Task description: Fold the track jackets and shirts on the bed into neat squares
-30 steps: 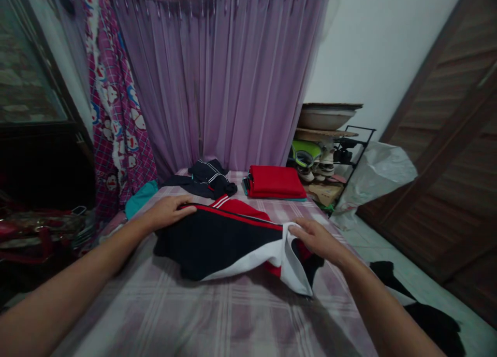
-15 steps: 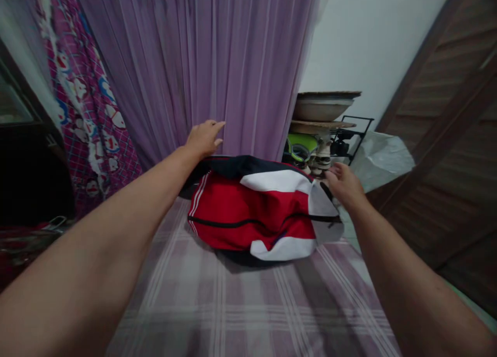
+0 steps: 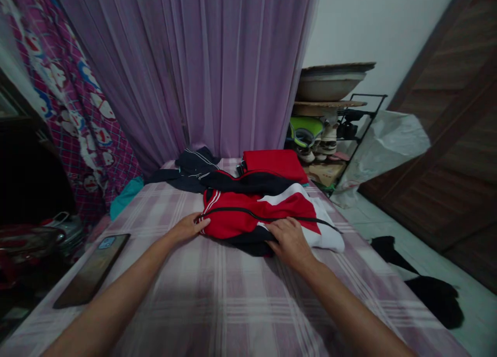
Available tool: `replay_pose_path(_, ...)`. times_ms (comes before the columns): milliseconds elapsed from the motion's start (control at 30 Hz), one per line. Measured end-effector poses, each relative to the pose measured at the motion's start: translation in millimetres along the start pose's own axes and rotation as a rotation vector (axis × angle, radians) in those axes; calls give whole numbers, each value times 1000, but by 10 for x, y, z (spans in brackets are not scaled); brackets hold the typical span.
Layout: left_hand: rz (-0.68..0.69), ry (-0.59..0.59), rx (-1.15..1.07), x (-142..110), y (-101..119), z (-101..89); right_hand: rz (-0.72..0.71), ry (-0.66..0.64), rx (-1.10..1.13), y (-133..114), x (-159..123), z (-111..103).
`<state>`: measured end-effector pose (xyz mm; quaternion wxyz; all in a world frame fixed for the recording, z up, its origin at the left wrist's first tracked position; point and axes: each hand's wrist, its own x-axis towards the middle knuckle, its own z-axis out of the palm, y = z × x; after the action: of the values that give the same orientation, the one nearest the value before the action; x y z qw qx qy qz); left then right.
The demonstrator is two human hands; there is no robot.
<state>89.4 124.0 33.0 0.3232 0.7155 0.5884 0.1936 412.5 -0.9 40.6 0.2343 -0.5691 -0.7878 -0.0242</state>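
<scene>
A red, white and navy jacket with a long black zip lies on a plaid bed sheet. At its left end, my left hand has its thumb and fingers closed on the white-striped edge. My right hand grips the near edge around the middle, with fingers bent over the white and navy fabric. Some of its fingertips are hidden in the cloth. Behind the jacket, navy fabric with white stripes is bunched at the left; whether it belongs to the jacket, I cannot tell.
A folded red cloth lies behind the jacket. A phone rests on the bed at left, near a teal cloth. Beyond the right edge stand a shoe rack and a white bag; black cloth lies on the floor.
Both hands have come from the jacket's far and right sides to its near side and now hold its edge. The jacket lies flatter, and the view shows more of the bed.
</scene>
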Motion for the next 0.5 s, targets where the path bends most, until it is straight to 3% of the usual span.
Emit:
replay_pose_path(100, 10, 119, -350, -29, 124, 188, 32, 50, 73, 147, 120, -144)
replay_pose_path(200, 55, 268, -564, 52, 381, 292, 227, 167, 150, 280, 194, -350)
replay_pose_path(267, 104, 322, -586, 140, 568, 243, 356, 248, 196, 335, 199, -487)
replay_pose_path(367, 146, 401, -597, 249, 807, -49, 426, 382, 273, 408, 146, -695)
replay_pose_path(500, 116, 542, -423, 227, 972, -721, 478, 547, 445, 567, -1, -1001)
